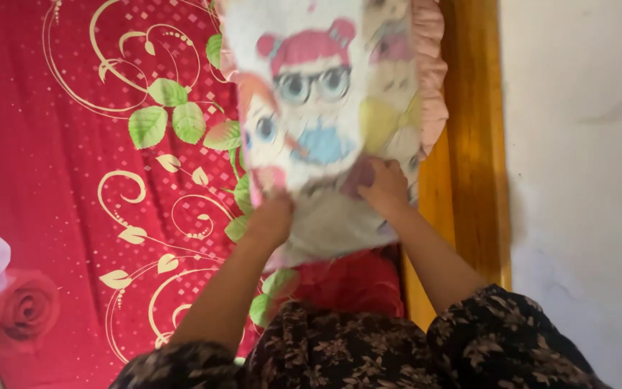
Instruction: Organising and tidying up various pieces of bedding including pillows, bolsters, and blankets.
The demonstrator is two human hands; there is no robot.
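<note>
Sleeves: nearest to me, dark flowered sleeves (484, 346) cover both upper arms; the bare forearms run up from them to the work.
Left hand: my left hand (271, 218) is closed on the near edge of the pillow (318, 94), fingers curled into the cloth, so it is holding the pillow and not hovering.
Right hand: my right hand (385, 189) presses on the same near edge just to the right of the left, fingers bent into the fabric; I judge it holding too, though the fingertips are blurred.
Pillow: it lies directly beyond both grips, a pale cover with cartoon doll faces and a pink frill (430, 72) down its right side, running away from me to the top of view.
Step in hand: I judge I am setting or straightening the pillow at the far end of the bed.
Next move: it calls for an even push or tug from both hands so the cover lies flat.
Left of the grip: a red bedsheet (52, 180) with green leaves and cream scrolls.
Right of the grip: a wooden bed frame (473, 144) runs close beside the frill, then a pale wall (584, 144); both limit shifting rightward.
</note>
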